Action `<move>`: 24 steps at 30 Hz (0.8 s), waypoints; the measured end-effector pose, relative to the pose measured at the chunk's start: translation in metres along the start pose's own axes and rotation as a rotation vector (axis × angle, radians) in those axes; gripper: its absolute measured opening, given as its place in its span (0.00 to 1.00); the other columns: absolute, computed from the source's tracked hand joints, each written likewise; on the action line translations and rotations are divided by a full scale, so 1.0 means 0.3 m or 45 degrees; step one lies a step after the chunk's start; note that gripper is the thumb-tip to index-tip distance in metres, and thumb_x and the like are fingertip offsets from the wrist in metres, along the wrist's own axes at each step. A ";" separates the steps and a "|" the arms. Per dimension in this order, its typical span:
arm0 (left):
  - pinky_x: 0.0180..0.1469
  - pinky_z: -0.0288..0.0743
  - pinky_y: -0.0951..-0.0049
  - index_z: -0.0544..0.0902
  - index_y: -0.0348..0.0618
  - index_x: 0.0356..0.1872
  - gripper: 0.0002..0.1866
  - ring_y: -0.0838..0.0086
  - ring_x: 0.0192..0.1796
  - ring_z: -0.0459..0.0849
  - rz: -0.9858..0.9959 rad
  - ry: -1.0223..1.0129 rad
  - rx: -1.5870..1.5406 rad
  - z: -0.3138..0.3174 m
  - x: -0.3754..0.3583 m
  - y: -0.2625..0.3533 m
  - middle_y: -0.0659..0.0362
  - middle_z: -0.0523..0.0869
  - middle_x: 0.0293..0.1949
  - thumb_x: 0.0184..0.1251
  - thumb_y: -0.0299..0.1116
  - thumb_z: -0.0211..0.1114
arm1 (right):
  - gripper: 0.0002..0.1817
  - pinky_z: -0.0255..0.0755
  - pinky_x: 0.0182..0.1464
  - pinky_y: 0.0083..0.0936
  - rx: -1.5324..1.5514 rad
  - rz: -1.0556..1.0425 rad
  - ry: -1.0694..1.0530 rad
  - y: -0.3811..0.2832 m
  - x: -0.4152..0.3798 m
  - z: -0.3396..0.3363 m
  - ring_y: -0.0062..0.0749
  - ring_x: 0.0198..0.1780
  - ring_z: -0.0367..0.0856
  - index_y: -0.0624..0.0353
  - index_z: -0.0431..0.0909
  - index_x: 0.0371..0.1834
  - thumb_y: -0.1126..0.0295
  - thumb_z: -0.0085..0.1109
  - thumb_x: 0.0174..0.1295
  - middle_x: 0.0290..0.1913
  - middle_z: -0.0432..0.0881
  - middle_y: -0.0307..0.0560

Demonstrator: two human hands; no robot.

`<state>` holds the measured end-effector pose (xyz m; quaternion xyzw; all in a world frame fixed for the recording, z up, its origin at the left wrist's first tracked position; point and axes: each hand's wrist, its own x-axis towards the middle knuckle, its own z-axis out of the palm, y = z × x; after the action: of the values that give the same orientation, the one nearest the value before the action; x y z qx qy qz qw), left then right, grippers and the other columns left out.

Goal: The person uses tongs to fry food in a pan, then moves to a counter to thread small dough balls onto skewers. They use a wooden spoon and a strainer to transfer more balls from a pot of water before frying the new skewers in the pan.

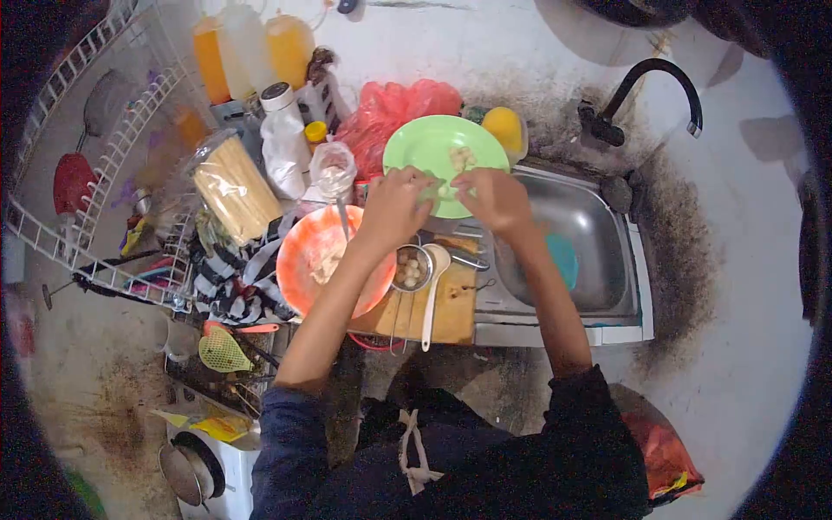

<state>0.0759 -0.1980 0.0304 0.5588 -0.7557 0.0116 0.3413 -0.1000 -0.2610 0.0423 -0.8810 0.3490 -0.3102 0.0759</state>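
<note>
My left hand (397, 208) and my right hand (496, 198) meet over the near edge of a light green plate (419, 139). The fingers of both hands are closed in a pinch, and whatever they hold is too small to make out. A little pale lump (445, 190) shows between the fingertips. More pale lumps (462, 158) lie on the plate. Beneath my left forearm, an orange and white bowl (299, 260) holds a pale dough-like mass (326, 265) and a utensil with a grey handle (344, 218).
A small strainer (412, 268) with roundish pieces and a white spoon (431, 303) rest on a wooden board (455, 316). At right is a metal sink (598, 225) below a black faucet (650, 78). Bottles (282, 130), a red plastic bag (381, 113) and a white rack (52, 225) stand left and behind.
</note>
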 end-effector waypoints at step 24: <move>0.49 0.66 0.71 0.75 0.39 0.40 0.11 0.72 0.43 0.76 -0.476 0.251 -0.854 -0.269 -0.398 0.106 0.58 0.77 0.37 0.55 0.27 0.57 | 0.08 0.69 0.41 0.23 0.575 0.143 -0.177 -0.327 0.018 -0.053 0.25 0.35 0.76 0.58 0.78 0.36 0.72 0.58 0.50 0.36 0.79 0.42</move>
<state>0.1065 -0.0540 0.0407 0.5406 -0.5664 -0.2448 0.5719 -0.0509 -0.1902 0.0920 -0.8400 0.3133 -0.3143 0.3120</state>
